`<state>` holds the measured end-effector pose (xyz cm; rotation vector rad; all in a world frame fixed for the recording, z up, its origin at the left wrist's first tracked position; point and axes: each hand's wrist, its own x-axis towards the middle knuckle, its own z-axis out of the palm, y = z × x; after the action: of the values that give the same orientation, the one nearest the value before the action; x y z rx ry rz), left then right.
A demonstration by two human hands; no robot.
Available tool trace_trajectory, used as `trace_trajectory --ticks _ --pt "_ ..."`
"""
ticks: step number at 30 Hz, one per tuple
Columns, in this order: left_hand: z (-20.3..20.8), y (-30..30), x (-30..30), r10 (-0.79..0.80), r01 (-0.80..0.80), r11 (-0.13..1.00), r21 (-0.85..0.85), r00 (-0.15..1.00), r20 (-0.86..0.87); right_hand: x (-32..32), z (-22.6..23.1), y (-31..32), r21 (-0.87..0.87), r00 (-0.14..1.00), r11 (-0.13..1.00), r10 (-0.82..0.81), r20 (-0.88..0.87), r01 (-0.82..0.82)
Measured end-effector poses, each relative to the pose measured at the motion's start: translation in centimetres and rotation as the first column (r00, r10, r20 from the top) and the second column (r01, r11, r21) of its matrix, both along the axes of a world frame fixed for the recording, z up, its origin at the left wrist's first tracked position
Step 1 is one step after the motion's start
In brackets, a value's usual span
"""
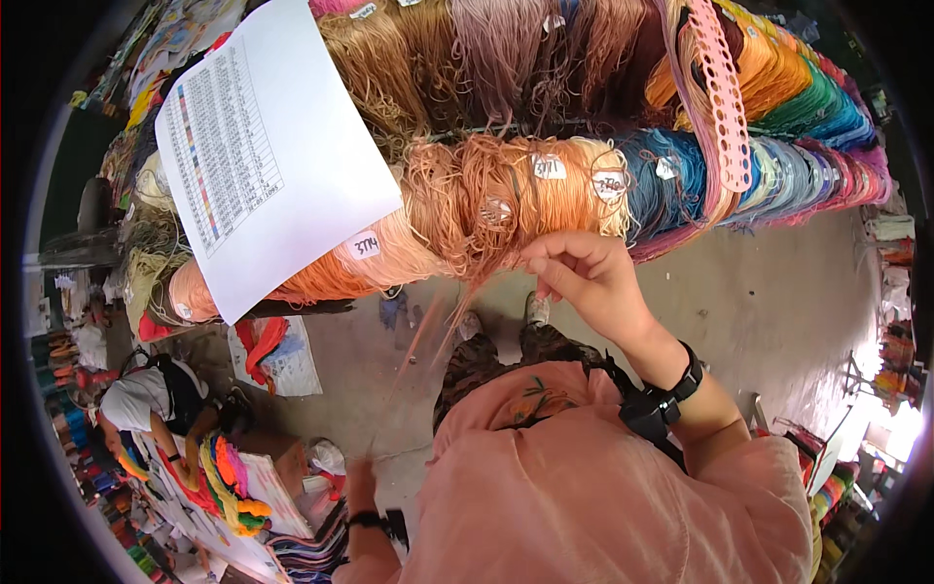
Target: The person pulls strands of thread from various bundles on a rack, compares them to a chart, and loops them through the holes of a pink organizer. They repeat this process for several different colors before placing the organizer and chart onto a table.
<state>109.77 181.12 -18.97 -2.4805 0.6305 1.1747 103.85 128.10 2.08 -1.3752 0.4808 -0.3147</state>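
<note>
Along a horizontal rack hang bundled hanks of thread, among them brown and peach thread (467, 195). My right hand (589, 282) is at the lower edge of the peach hanks, thumb and fingers pinched on fine strands there. Loose tan strands (462, 304) hang below the brown bundle. From them, thin strands run down and left, straight to my left hand (361, 479). That hand is low beside my body, blurred, and seems closed on the strands' end; its separate fingers do not show. Small white tags (548, 166) sit on the hanks.
A printed paper sheet (292, 146) lies over the rack's left part. A pink perforated strip (720, 97) hangs across the threads at right. At lower left, another person (146, 399) bends over a table with coloured thread bundles (229, 477). Grey floor (759, 292) lies below the rack.
</note>
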Motion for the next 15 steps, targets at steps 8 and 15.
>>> trace_trajectory --ticks 8,15 --pt "-8.4 14.1 -2.9 0.81 -0.747 -0.548 -0.376 -0.361 -0.463 1.6 0.1 0.2 -0.158 0.973 0.96 -0.229 0.031 0.231" --pt "11.0 -28.7 5.0 0.222 -0.942 -0.139 -0.307 0.272 -0.936 3.0 -0.7 0.8 -0.493 0.959 0.832 -0.283 0.019 0.255"
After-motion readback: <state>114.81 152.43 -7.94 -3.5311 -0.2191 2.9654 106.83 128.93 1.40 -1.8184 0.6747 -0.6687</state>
